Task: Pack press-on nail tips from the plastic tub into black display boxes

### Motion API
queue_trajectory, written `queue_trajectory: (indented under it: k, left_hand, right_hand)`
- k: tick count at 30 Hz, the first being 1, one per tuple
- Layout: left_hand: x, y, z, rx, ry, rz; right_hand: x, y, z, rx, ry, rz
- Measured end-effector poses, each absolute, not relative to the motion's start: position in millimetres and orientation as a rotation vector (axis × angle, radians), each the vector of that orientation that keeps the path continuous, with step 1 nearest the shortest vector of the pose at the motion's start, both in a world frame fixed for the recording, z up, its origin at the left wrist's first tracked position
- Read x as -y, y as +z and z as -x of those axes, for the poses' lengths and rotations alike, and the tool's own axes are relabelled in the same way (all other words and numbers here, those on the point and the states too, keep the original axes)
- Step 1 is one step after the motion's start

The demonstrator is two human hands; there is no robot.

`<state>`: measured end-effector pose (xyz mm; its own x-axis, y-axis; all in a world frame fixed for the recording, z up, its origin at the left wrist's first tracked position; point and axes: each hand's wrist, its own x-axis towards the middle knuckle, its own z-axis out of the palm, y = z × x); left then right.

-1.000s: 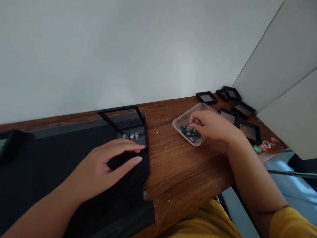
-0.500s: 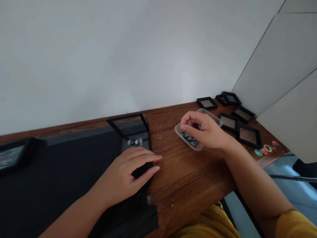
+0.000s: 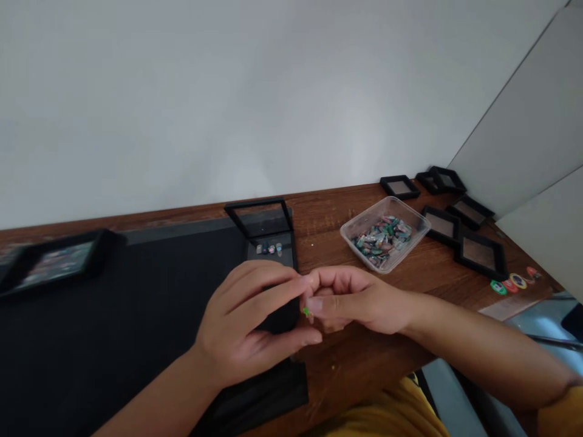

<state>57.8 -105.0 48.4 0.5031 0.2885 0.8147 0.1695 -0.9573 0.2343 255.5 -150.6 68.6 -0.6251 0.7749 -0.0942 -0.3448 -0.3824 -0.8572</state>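
Leftward from the tub [image 3: 371, 218], the right hand [image 3: 350, 300] had come across to the left hand [image 3: 246, 321]. Between them it pinched a green-tipped piece [image 3: 305, 311], probably by the fingertips because it was so small. The left hand's thumb and fingers stood apart around it, contact unclear. Fingers hid much of the piece and the near part of the frame [image 3: 268, 235].

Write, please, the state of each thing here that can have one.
Left hand: open
Right hand: closed on small green piece
Plastic tub: open, partly filled
Black box: open, lid raised, few pieces inside
Left frame: lying down, contents blurred
Right-side frames: lying down, some overlapping
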Motion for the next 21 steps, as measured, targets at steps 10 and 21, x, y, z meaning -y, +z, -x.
queue_trajectory:
  k: [10, 21]
  left_hand:
    - [107, 50, -60, -0.437, 1.443, -2.553]
    - [71, 42, -33, -0.849, 1.553, -2.515]
  right_hand:
    - [151, 67, -250, 1.09, 2.049, 0.738]
    - [151, 70, -252, 1.172, 1.958, 0.818]
